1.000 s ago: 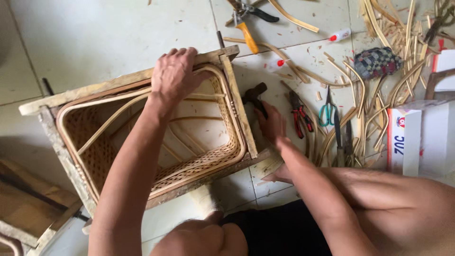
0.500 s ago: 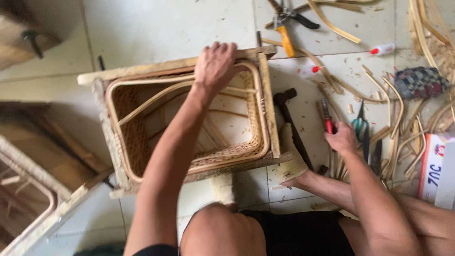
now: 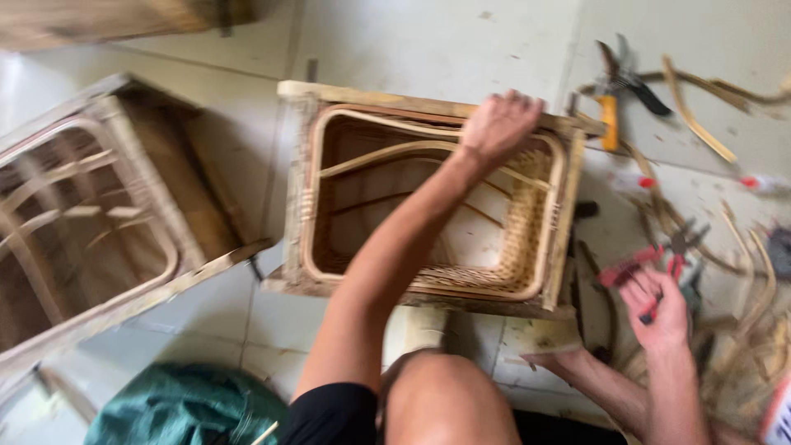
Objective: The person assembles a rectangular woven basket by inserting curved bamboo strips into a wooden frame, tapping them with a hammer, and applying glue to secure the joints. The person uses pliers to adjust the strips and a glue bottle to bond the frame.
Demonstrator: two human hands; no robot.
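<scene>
A woven rattan basket [image 3: 317, 206] sits inside a pale wooden frame [image 3: 362, 95] on the tiled floor in front of me. My left hand [image 3: 498, 124] reaches across it and grips the frame's far rim, fingers curled over the edge. To the right of the frame, my right hand [image 3: 663, 317] is down on the floor with its fingers closed around the red-handled pliers [image 3: 626, 270]. The picture is blurred there, so the grip is not sharp. My bare knee [image 3: 445, 404] is just below the frame.
A second basket in a wooden frame [image 3: 107, 214] lies tilted at the left. Orange-handled cutters [image 3: 610, 119], a dark hammer [image 3: 587, 247], a red-capped marker [image 3: 762, 183] and loose rattan strips [image 3: 696, 115] litter the floor at the right. A green cloth [image 3: 185, 408] lies at bottom left.
My right hand left the hammer beside the frame and moved right onto the red-handled pliers. My left hand stayed on the far rim. The view swung left, revealing the second frame.
</scene>
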